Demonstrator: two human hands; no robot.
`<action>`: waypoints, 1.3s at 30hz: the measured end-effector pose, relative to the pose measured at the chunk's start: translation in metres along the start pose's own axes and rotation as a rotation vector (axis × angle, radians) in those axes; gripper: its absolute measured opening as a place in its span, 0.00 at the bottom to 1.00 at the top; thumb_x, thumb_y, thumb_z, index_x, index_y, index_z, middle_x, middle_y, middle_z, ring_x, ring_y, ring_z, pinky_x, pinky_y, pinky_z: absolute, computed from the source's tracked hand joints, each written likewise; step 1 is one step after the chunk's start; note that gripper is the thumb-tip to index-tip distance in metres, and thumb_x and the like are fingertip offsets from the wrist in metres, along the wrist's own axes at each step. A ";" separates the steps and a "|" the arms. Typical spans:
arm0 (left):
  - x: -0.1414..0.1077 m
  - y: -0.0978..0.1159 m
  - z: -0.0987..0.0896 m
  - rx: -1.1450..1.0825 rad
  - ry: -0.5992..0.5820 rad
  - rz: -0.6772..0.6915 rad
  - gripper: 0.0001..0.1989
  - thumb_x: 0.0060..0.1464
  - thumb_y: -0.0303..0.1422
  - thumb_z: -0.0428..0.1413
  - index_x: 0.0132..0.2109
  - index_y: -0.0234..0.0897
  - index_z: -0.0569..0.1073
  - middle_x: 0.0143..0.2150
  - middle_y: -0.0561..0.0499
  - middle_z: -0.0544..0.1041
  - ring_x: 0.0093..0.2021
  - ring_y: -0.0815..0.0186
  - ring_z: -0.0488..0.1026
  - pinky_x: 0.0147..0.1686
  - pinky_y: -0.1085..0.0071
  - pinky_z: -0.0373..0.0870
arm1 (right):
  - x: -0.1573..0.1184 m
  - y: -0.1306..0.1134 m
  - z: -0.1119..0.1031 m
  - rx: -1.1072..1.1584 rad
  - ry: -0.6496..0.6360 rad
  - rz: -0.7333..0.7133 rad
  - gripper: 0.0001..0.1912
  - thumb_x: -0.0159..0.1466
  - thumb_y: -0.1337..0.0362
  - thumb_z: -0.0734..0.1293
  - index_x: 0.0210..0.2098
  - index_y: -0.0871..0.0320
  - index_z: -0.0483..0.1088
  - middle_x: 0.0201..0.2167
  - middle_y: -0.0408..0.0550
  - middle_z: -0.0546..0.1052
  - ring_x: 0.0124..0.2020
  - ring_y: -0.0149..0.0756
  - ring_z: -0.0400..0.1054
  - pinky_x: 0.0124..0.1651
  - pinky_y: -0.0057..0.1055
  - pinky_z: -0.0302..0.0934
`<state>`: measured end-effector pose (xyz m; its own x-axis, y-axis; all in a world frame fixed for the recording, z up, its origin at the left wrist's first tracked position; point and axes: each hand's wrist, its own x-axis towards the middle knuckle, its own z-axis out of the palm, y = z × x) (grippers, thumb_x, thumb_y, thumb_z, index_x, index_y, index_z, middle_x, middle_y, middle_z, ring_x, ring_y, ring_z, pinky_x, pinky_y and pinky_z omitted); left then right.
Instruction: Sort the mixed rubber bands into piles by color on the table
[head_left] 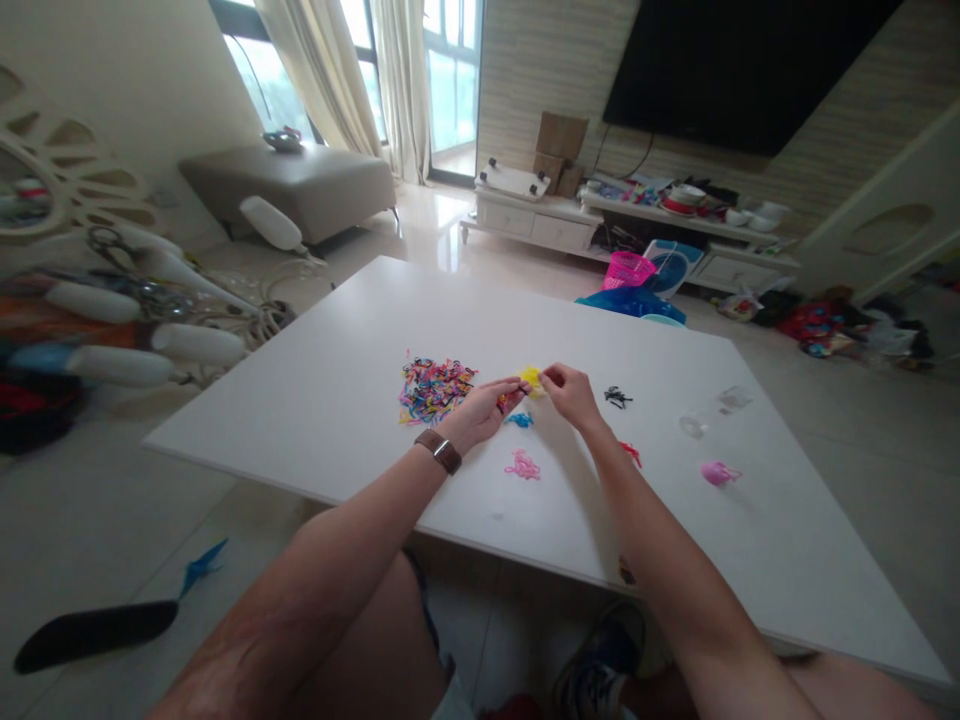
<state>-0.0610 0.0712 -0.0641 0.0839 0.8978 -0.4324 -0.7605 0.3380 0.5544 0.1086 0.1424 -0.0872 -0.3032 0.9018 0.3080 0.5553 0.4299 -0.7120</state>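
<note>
My left hand (pixel 480 412), with a brown watch on its wrist, is half curled and holds a few small coloured rubber bands (pixel 510 400) by its fingers. My right hand (pixel 571 392) has its fingertips pinched together beside the yellow rubber bands (pixel 531 377); what is between them is too small to see. Left of my hands spreads a mixed heap of rubber bands (pixel 433 390). Blue rubber bands (pixel 520 420) and pink rubber bands (pixel 523 465) lie nearer me. Black rubber bands (pixel 618 397) sit to the right, and red ones (pixel 631 454) show partly behind my right forearm.
The white table (pixel 450 310) carries a clear plastic container (pixel 696 424) and a pink object (pixel 718 473) on its right side. A lamp with white shades (pixel 120 367) lies left of the table. Beyond stand a grey bench (pixel 300 185) and a pink basket (pixel 628 269).
</note>
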 end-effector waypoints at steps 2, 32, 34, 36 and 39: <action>0.001 -0.001 -0.001 -0.011 0.004 0.007 0.11 0.59 0.14 0.51 0.34 0.26 0.75 0.34 0.42 0.79 0.34 0.72 0.77 0.39 0.81 0.75 | -0.012 -0.009 0.005 0.137 0.014 -0.025 0.15 0.64 0.52 0.66 0.33 0.58 0.74 0.28 0.47 0.78 0.29 0.34 0.71 0.35 0.30 0.64; -0.001 -0.002 -0.002 -0.115 -0.040 -0.124 0.16 0.63 0.30 0.46 0.46 0.21 0.75 0.42 0.29 0.79 0.43 0.57 0.80 0.42 0.70 0.77 | -0.050 0.017 -0.040 -0.017 0.126 -0.046 0.06 0.60 0.61 0.71 0.36 0.56 0.76 0.33 0.47 0.76 0.31 0.35 0.68 0.37 0.33 0.65; -0.001 -0.003 -0.002 -0.091 -0.069 -0.123 0.18 0.63 0.31 0.46 0.47 0.21 0.75 0.42 0.30 0.79 0.41 0.58 0.80 0.41 0.68 0.77 | -0.059 -0.012 -0.021 0.026 -0.045 -0.237 0.08 0.62 0.61 0.71 0.41 0.53 0.77 0.36 0.48 0.76 0.35 0.36 0.70 0.38 0.33 0.66; -0.001 -0.005 -0.003 -0.052 -0.101 -0.127 0.19 0.63 0.32 0.45 0.46 0.21 0.76 0.40 0.31 0.79 0.36 0.59 0.79 0.38 0.67 0.76 | -0.063 -0.029 -0.004 0.074 -0.133 -0.363 0.09 0.64 0.62 0.69 0.44 0.51 0.77 0.41 0.49 0.76 0.42 0.37 0.72 0.43 0.35 0.68; -0.001 -0.007 -0.003 -0.008 -0.118 -0.129 0.19 0.63 0.31 0.44 0.44 0.22 0.77 0.37 0.34 0.80 0.31 0.62 0.76 0.33 0.69 0.74 | -0.062 -0.033 0.010 0.116 -0.134 -0.437 0.09 0.67 0.64 0.67 0.44 0.51 0.78 0.41 0.50 0.77 0.46 0.39 0.71 0.50 0.38 0.68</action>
<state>-0.0581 0.0673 -0.0697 0.2563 0.8740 -0.4128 -0.7435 0.4512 0.4936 0.1010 0.0714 -0.0892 -0.5906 0.6202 0.5162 0.2655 0.7534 -0.6015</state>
